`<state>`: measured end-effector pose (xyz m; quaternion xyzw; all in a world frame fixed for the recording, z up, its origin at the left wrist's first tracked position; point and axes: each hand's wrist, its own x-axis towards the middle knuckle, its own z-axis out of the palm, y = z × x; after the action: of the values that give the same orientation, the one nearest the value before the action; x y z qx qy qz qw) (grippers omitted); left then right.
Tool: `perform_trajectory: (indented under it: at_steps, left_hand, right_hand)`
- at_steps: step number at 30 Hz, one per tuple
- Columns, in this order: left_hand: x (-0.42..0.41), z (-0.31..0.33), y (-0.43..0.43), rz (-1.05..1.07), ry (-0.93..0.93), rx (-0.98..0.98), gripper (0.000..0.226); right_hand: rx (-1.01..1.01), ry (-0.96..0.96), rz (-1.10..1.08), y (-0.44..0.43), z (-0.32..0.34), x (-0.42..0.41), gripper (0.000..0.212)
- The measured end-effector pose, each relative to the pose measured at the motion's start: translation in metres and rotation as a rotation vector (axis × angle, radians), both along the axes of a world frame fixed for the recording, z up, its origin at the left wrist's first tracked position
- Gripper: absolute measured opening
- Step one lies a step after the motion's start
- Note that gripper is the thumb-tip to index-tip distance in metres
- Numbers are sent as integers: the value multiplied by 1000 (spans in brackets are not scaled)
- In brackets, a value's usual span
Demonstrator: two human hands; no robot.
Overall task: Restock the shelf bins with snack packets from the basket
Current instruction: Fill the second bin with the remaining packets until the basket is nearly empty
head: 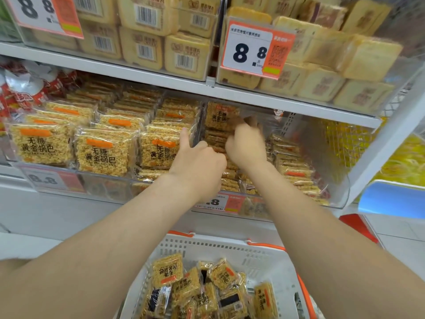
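Both hands reach into the clear right-hand shelf bin on the middle shelf. My left hand has its thumb pointing up by the bin divider, and its fingers curl over the brown snack packets stacked there. My right hand is blurred and its fingers pinch an upright snack packet at the back of that bin. The left-hand bin holds rows of yellow rice-crisp packets. Below, the white basket with orange handles holds several loose snack packets.
The upper shelf carries beige square packs behind clear fronts, with an 8.8 price tag hanging over the bin. Red packets lie at far left. Yellow goods and a blue edge sit at right.
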<state>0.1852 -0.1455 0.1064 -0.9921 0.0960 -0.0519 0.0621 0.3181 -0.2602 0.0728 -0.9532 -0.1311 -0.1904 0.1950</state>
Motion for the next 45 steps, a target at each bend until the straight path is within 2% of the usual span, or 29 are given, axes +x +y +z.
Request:
perform_trajectory:
  at_steps: [2, 5, 7, 10, 13, 17, 20, 23, 26, 29, 32, 35, 36, 40, 44, 45]
  left_hand:
    - [-5, 6, -1, -25, -65, -49, 13]
    - [-17, 12, 0, 6, -220, -110, 24]
    - [-30, 16, 0, 47, -272, -176, 20]
    - [-53, 12, 1, 143, -104, -270, 28]
    - [-68, -5, 10, 170, 102, -191, 34]
    - [-76, -30, 19, 120, 488, -2, 28]
    - [-78, -50, 25, 111, 705, 99, 31]
    - [-78, -63, 26, 130, 711, 202, 16]
    - [-73, -67, 26, 152, 698, 241, 6]
    - [-66, -73, 29, 149, 686, 202, 11]
    - [-63, -72, 30, 119, 681, 208, 16]
    - [-62, -72, 31, 117, 706, 198, 18]
    - [-63, -72, 31, 122, 709, 185, 15]
    - [-66, -77, 32, 101, 731, 165, 22]
    - [-65, -83, 35, 94, 751, 183, 20]
    - [-64, -83, 36, 84, 754, 195, 19]
  right_hand:
    - [-2, -32, 75, -3, 4, -20, 37]
    - [-35, -169, 210, -12, 9, -56, 29]
    - [-8, -233, 270, -19, 10, -80, 24]
    - [18, -336, 319, -28, 6, -112, 19]
    - [-34, -390, 414, -31, -11, -134, 20]
    - [-162, -233, 563, -27, -48, -159, 23]
    - [-380, 110, 578, -16, -82, -168, 21]
    - [-553, 462, 544, -4, -123, -166, 19]
    - [-620, 668, 567, 12, -161, -162, 21]
    - [-665, 723, 577, 28, -196, -160, 30]
    - [-660, 661, 620, 39, -225, -162, 41]
    - [-645, 601, 674, 45, -257, -164, 66]
    - [-655, 623, 687, 45, -269, -165, 67]
    - [-758, 733, 656, 46, -306, -174, 64]
    - [-682, 697, 598, 50, -303, -177, 52]
    - [-709, 634, 634, 49, -295, -178, 42]
